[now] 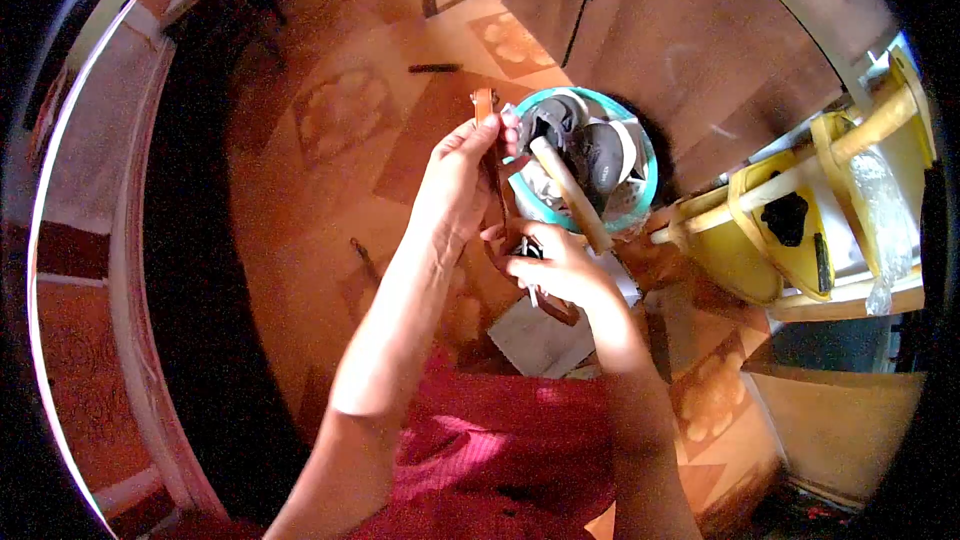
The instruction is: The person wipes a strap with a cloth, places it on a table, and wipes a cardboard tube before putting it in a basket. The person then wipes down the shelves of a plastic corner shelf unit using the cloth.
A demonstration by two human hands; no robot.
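A brown leather strap [485, 102] with metal fittings near its upper end runs between my hands. Pinched in my left hand [463, 175], its upper part sticks up past the thumb. Lower and to the right, my right hand [555, 265] has its fingers closed round the lower part, beside a dark and silvery metal piece [530, 248] that I cannot make out clearly. More of the brown leather shows below the right hand. Both hands are in front of a teal-rimmed bin.
The teal-rimmed bin [650, 175] holds dark and white items and a pale roll [570, 195]. At right, yellow pieces [750, 240] hang by a wooden pole [790, 183]. A brown cabinet [690, 50] stands behind. A pale flat board [545, 337] lies below my right hand.
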